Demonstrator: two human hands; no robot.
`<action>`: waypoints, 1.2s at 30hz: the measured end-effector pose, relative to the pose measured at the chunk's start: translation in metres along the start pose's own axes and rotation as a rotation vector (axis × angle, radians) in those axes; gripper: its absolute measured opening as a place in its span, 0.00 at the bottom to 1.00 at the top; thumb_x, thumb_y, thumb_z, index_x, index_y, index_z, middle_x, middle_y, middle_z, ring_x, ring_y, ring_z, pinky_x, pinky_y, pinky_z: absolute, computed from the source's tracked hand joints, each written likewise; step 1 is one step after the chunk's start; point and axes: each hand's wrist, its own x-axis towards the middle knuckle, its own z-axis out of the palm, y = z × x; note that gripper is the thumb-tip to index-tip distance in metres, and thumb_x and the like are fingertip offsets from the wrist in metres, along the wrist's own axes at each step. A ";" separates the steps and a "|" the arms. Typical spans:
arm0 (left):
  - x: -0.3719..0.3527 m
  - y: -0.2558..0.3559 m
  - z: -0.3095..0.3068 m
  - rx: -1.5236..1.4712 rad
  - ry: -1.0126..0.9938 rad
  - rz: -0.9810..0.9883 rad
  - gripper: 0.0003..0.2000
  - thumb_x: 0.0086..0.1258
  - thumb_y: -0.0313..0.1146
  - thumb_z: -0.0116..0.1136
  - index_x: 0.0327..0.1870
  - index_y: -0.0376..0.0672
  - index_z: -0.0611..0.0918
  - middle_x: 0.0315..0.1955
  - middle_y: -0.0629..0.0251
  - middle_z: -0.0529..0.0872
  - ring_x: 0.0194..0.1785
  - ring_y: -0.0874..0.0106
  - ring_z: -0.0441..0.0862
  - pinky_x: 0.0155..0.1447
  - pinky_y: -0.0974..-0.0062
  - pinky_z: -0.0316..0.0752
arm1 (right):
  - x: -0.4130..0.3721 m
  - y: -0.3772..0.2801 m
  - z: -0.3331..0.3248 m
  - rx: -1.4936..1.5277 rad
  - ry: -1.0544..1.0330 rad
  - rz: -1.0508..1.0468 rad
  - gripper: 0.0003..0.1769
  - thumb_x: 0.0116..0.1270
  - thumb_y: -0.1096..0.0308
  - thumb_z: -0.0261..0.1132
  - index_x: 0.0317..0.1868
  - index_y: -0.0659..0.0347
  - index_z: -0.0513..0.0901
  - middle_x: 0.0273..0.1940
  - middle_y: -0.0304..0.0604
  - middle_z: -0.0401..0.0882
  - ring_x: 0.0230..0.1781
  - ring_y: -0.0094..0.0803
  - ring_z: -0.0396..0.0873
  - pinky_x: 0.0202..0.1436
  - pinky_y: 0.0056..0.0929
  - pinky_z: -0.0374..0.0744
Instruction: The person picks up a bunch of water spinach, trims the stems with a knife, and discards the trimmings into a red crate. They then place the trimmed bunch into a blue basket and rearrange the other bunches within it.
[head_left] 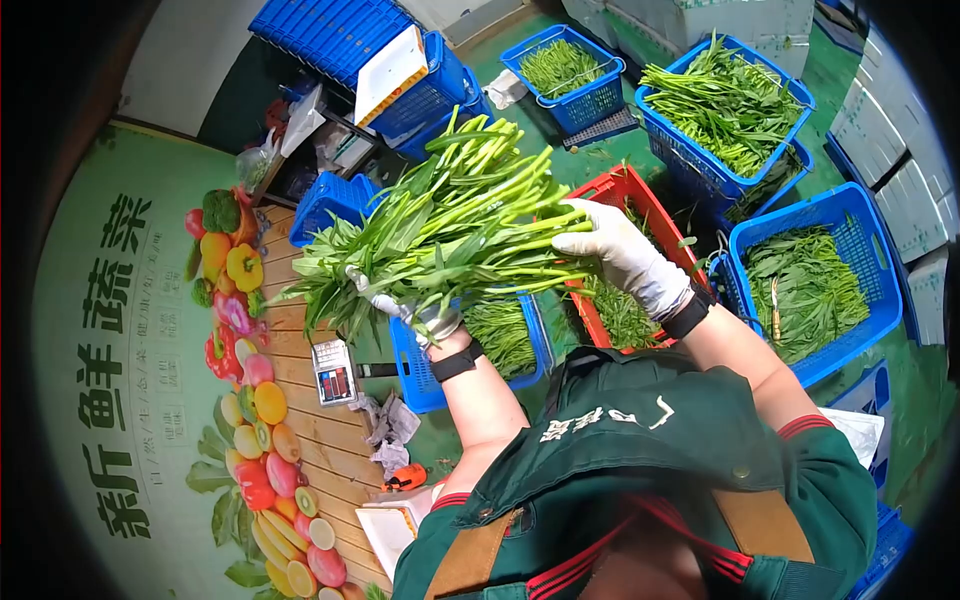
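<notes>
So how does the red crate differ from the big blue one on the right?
The red crate is half hidden behind the bundle of greens gripped by the left hand and right hand; the blue crate is in plain view. The red crate looks narrower, the blue crate wider. Both are plastic, hold loose leafy greens and stand on the green floor.

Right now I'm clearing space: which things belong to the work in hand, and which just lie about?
In hand: bunch of long-stemmed green leafy vegetables, held by left hand and right hand; red plastic crate.
Lying about: small digital scale, crumpled grey rags.
</notes>
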 end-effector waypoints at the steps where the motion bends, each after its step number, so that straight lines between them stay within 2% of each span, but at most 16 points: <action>1: 0.007 0.000 -0.012 -0.171 -0.084 -0.124 0.30 0.68 0.56 0.46 0.66 0.48 0.68 0.64 0.56 0.69 0.65 0.55 0.66 0.68 0.50 0.59 | 0.001 -0.001 -0.001 0.018 0.011 0.016 0.27 0.59 0.68 0.67 0.58 0.67 0.71 0.49 0.42 0.79 0.45 0.27 0.79 0.53 0.26 0.76; 2: 0.014 -0.005 -0.023 -0.175 -0.084 -0.124 0.30 0.68 0.56 0.46 0.66 0.48 0.68 0.64 0.56 0.69 0.65 0.55 0.66 0.68 0.50 0.59 | 0.000 -0.001 -0.002 0.015 0.011 0.015 0.27 0.59 0.68 0.67 0.58 0.67 0.71 0.49 0.42 0.79 0.45 0.27 0.79 0.53 0.26 0.76; 4: 0.028 -0.013 -0.038 0.070 -0.027 0.110 0.30 0.67 0.57 0.45 0.64 0.49 0.69 0.64 0.57 0.69 0.63 0.55 0.68 0.66 0.48 0.63 | -0.002 0.001 -0.004 0.321 0.063 0.087 0.26 0.60 0.66 0.67 0.57 0.66 0.72 0.48 0.41 0.79 0.44 0.26 0.79 0.52 0.25 0.76; 5: 0.027 0.000 -0.024 -0.283 -0.125 -0.179 0.29 0.66 0.57 0.46 0.63 0.48 0.71 0.63 0.55 0.70 0.62 0.54 0.68 0.65 0.46 0.63 | -0.001 0.002 -0.005 0.342 -0.003 0.056 0.23 0.61 0.65 0.66 0.55 0.65 0.74 0.46 0.39 0.80 0.44 0.26 0.78 0.53 0.25 0.75; 6: 0.026 0.001 -0.022 -0.284 -0.126 -0.177 0.29 0.66 0.57 0.46 0.63 0.48 0.71 0.63 0.55 0.70 0.62 0.54 0.68 0.65 0.46 0.63 | 0.000 0.002 -0.005 0.342 -0.005 0.055 0.23 0.61 0.65 0.66 0.55 0.65 0.74 0.46 0.39 0.80 0.44 0.26 0.78 0.53 0.25 0.75; 8: 0.020 0.001 -0.018 -0.393 -0.321 -0.241 0.30 0.68 0.56 0.44 0.66 0.48 0.68 0.65 0.55 0.67 0.65 0.52 0.66 0.68 0.45 0.57 | -0.004 0.002 0.000 0.214 -0.008 0.086 0.22 0.62 0.64 0.65 0.55 0.64 0.75 0.46 0.39 0.80 0.46 0.26 0.78 0.54 0.27 0.75; 10: 0.017 0.006 -0.010 -0.313 -0.237 -0.279 0.28 0.68 0.56 0.46 0.65 0.50 0.70 0.64 0.55 0.69 0.64 0.51 0.66 0.66 0.41 0.58 | -0.008 0.004 0.007 0.245 0.095 0.121 0.18 0.62 0.67 0.66 0.51 0.65 0.78 0.45 0.42 0.82 0.43 0.26 0.79 0.51 0.29 0.75; 13: 0.017 0.002 -0.001 -0.186 -0.027 -0.157 0.28 0.65 0.53 0.51 0.63 0.46 0.71 0.60 0.53 0.72 0.60 0.52 0.71 0.63 0.43 0.66 | -0.006 0.012 0.007 0.370 0.280 0.230 0.15 0.61 0.67 0.66 0.47 0.66 0.81 0.42 0.42 0.83 0.42 0.28 0.80 0.50 0.29 0.76; 20: 0.025 -0.006 -0.015 -0.322 -0.166 -0.148 0.28 0.65 0.53 0.51 0.61 0.46 0.72 0.59 0.53 0.73 0.59 0.52 0.72 0.63 0.44 0.66 | -0.010 0.003 0.012 0.670 0.363 0.257 0.10 0.64 0.64 0.64 0.42 0.60 0.80 0.36 0.37 0.81 0.37 0.28 0.80 0.46 0.32 0.79; 22: 0.026 -0.007 -0.015 -0.313 -0.148 -0.157 0.28 0.65 0.53 0.51 0.61 0.46 0.72 0.59 0.53 0.73 0.59 0.52 0.72 0.63 0.44 0.66 | -0.010 0.015 -0.006 0.685 0.301 0.288 0.13 0.64 0.63 0.65 0.46 0.60 0.80 0.37 0.36 0.81 0.38 0.27 0.79 0.45 0.32 0.79; 24: 0.026 -0.008 -0.013 -0.299 -0.117 -0.176 0.28 0.65 0.53 0.51 0.61 0.46 0.72 0.59 0.53 0.73 0.59 0.52 0.72 0.63 0.43 0.65 | -0.015 0.003 0.000 0.305 -0.023 0.274 0.19 0.61 0.65 0.67 0.51 0.64 0.78 0.41 0.36 0.81 0.39 0.25 0.79 0.49 0.28 0.77; 26: 0.025 -0.010 -0.012 -0.278 -0.077 -0.192 0.28 0.65 0.54 0.51 0.61 0.46 0.72 0.59 0.53 0.73 0.59 0.52 0.72 0.63 0.43 0.65 | -0.005 0.005 0.001 0.235 -0.109 0.265 0.29 0.60 0.67 0.66 0.61 0.68 0.72 0.54 0.44 0.79 0.50 0.29 0.79 0.57 0.30 0.75; 30: 0.021 -0.012 -0.008 -0.247 -0.015 -0.222 0.28 0.65 0.54 0.51 0.61 0.46 0.72 0.59 0.53 0.73 0.59 0.51 0.72 0.63 0.43 0.65 | -0.009 -0.013 0.003 0.323 -0.160 0.211 0.28 0.60 0.69 0.66 0.59 0.70 0.72 0.55 0.48 0.78 0.53 0.34 0.78 0.60 0.33 0.74; 32: 0.017 -0.014 -0.002 -0.205 -0.011 -0.176 0.28 0.65 0.55 0.51 0.61 0.46 0.72 0.59 0.53 0.73 0.59 0.51 0.72 0.63 0.43 0.65 | -0.008 -0.008 -0.002 0.341 -0.200 0.162 0.23 0.62 0.67 0.65 0.56 0.69 0.74 0.49 0.45 0.81 0.49 0.32 0.80 0.59 0.32 0.75; 34: 0.009 -0.014 0.014 0.089 -0.008 -0.033 0.28 0.65 0.54 0.51 0.61 0.45 0.72 0.59 0.53 0.73 0.59 0.51 0.72 0.62 0.44 0.66 | -0.007 -0.003 -0.006 0.359 -0.149 0.170 0.21 0.64 0.66 0.64 0.54 0.69 0.76 0.47 0.45 0.81 0.48 0.31 0.80 0.58 0.32 0.75; 36: 0.017 -0.011 0.011 -0.075 0.038 -0.179 0.28 0.66 0.53 0.50 0.61 0.44 0.72 0.59 0.52 0.74 0.58 0.51 0.73 0.62 0.45 0.68 | -0.005 0.008 -0.018 0.297 -0.062 0.191 0.17 0.66 0.61 0.62 0.46 0.68 0.80 0.43 0.44 0.82 0.42 0.31 0.81 0.53 0.31 0.77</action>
